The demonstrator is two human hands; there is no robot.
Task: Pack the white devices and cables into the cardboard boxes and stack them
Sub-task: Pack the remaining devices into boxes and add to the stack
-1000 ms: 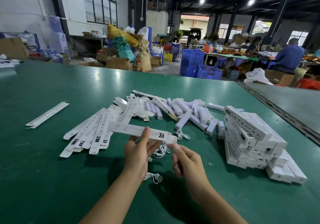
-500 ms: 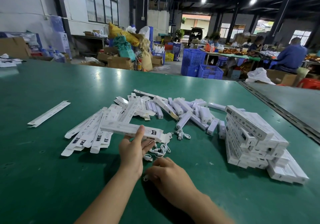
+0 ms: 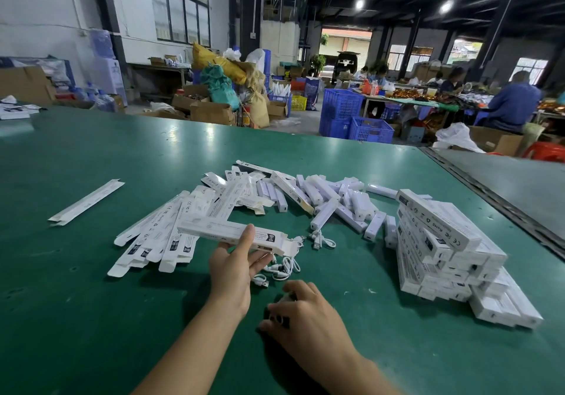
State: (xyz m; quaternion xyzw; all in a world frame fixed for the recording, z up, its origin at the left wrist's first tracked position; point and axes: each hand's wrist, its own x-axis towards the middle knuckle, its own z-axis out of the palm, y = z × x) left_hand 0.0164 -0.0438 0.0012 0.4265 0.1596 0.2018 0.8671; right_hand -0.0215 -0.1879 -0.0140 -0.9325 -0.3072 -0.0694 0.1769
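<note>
My left hand [image 3: 234, 267] holds a long white cardboard box [image 3: 214, 231] level above the green table, thumb on top, its right end flap open. My right hand [image 3: 301, 309] is down on the table near me, fingers curled round a small white coiled cable [image 3: 282, 318] that is mostly hidden. More loose white cables [image 3: 282, 267] lie just beyond it. Flat unfolded boxes [image 3: 153, 232] fan out on the left. White stick-shaped devices [image 3: 333, 199] lie in a heap at the centre. Packed boxes [image 3: 440, 248] are stacked on the right.
One flat box [image 3: 87, 200] lies apart at the far left of the green table [image 3: 76, 303]. A metal seam [image 3: 495, 202] separates a grey table on the right. Blue crates [image 3: 354, 119], cartons and seated workers fill the background.
My right hand dropped from the box's open end down to the table and closed on a cable. My left hand kept the box, shifting it slightly left.
</note>
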